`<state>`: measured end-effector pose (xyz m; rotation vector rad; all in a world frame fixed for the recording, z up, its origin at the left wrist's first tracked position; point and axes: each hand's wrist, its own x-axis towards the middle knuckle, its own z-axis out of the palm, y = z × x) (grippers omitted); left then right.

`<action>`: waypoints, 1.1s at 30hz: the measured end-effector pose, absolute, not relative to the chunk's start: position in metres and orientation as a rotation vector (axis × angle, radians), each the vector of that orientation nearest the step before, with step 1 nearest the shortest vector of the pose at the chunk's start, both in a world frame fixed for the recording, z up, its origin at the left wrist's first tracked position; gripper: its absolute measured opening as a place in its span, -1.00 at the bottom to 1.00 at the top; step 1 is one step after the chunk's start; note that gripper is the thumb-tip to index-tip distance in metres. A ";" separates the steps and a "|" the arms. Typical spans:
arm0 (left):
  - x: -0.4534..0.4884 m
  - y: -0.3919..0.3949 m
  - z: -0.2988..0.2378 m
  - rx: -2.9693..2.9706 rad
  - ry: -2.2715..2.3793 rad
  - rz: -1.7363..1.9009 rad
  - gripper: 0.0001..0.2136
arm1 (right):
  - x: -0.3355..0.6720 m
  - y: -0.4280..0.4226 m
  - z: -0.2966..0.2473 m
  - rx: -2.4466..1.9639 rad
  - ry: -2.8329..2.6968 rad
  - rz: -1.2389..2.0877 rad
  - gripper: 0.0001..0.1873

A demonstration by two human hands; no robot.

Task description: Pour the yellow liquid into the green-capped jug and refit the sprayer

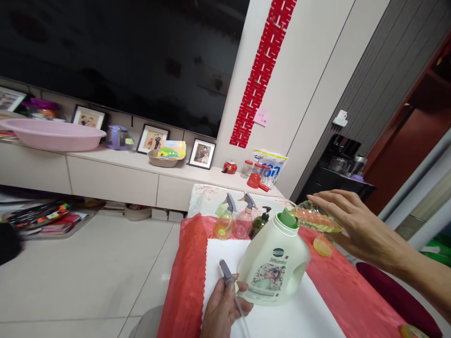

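Observation:
My right hand [355, 223] is closed round a small clear glass bottle [315, 217] of yellow liquid, tipped sideways with its mouth at the green funnel [287, 217] in the neck of a pale green detergent jug [275, 260]. The jug stands on a white sheet [292, 319] over a red cloth [186, 272]. My left hand [223, 310] grips a grey spray-pump head [227, 272] with its tube, beside the jug's base. A small yellow cap [322, 245] lies on the red cloth under my right hand.
Behind the jug stand two spray bottles [234, 218] and a dark pump bottle [260, 221]. A long white cabinet [112, 178] carries a pink basin [52, 134], framed photos, a red pot and a bag. A dark red stool [398, 295] sits at the right.

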<state>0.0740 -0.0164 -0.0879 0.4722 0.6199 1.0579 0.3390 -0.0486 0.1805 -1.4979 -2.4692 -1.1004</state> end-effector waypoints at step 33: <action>0.074 -0.011 -0.097 0.421 0.614 1.012 -0.36 | 0.310 -0.037 0.222 -1.224 -2.663 -1.618 -0.44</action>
